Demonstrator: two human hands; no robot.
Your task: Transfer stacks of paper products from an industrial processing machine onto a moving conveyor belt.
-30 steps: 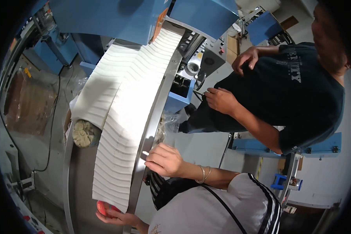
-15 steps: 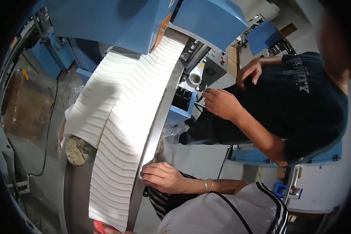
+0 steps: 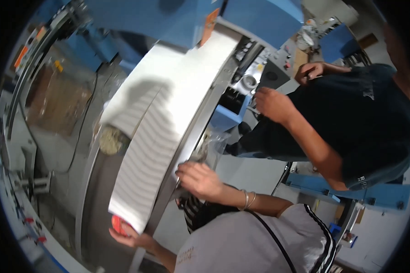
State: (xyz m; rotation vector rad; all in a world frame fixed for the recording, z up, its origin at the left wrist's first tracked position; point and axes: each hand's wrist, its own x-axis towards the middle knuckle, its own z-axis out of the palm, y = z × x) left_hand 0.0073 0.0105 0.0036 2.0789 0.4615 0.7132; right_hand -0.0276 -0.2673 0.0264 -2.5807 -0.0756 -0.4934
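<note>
A long shingled stream of white paper sheets [image 3: 168, 118] lies on a curved steel conveyor [image 3: 100, 182] coming out of a blue machine [image 3: 177, 18]. My left hand [image 3: 125, 234] is at the stream's lower end, partly under the last sheets, with a small red thing [image 3: 116, 224] at its fingers. My right hand [image 3: 200, 179], with thin bracelets on the wrist, rests on the conveyor's metal side rail [image 3: 187, 150], fingers loosely spread and holding nothing.
A co-worker in a dark shirt [image 3: 364, 123] stands at the right, both hands [image 3: 273, 102] at the machine's control panel [image 3: 255, 68]. A crumpled yellowish wad [image 3: 109, 140] lies left of the stream. Brown cardboard [image 3: 54, 100] and cables are at the left.
The view has swung closer to the machine and a shadow now falls across the sheets. The co-worker's hands have moved up to the panel. My hands stay at the rail and the stream's end.
</note>
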